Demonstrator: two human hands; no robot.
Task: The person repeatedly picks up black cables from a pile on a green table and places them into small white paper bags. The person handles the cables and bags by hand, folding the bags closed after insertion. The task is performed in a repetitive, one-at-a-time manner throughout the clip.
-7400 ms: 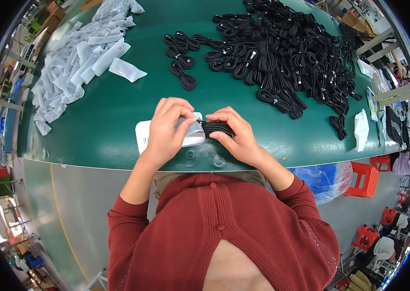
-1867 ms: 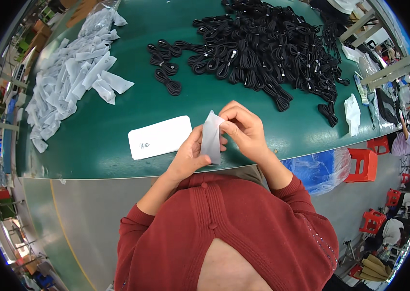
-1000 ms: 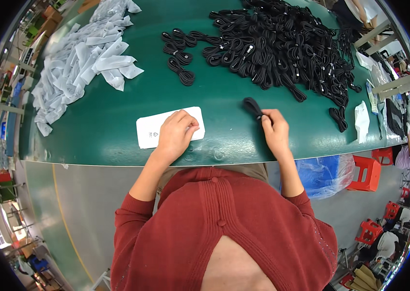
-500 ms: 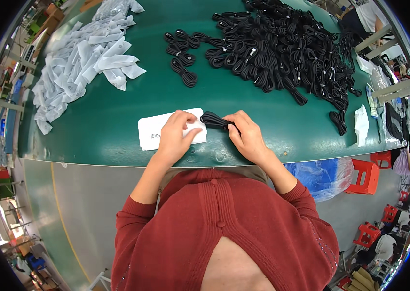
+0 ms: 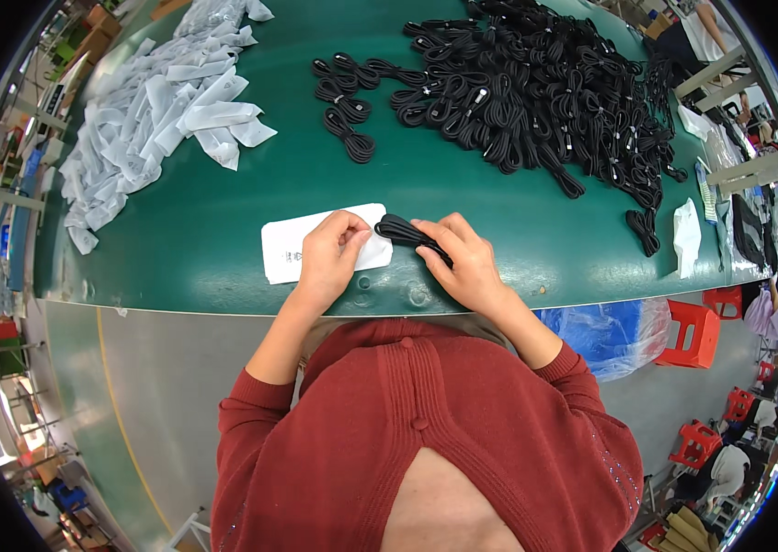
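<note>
Near the front edge of the green table, my right hand point(image 5: 463, 262) is closed round a coiled black cable point(image 5: 398, 229). The looped end of the coil points left and meets the open right-hand edge of a white bag point(image 5: 292, 235). My left hand point(image 5: 334, 253) rests over the flat stack of such bags, thumb and forefinger pinched together at the bag's right end. Dark marks show on the bag's face beside my left hand.
A large heap of coiled black cables point(image 5: 536, 101) covers the far right, with a few coils point(image 5: 348, 138) trailing left of it. Filled white bags point(image 5: 159, 120) lie piled at the far left. One white bag point(image 5: 686, 237) lies at right. A red stool point(image 5: 691, 336) stands below the table.
My left thumb and forefinger have closed into a pinch at the bag's end. My right hand has shifted slightly left along the cable, and the coil's loop has moved a little left.
</note>
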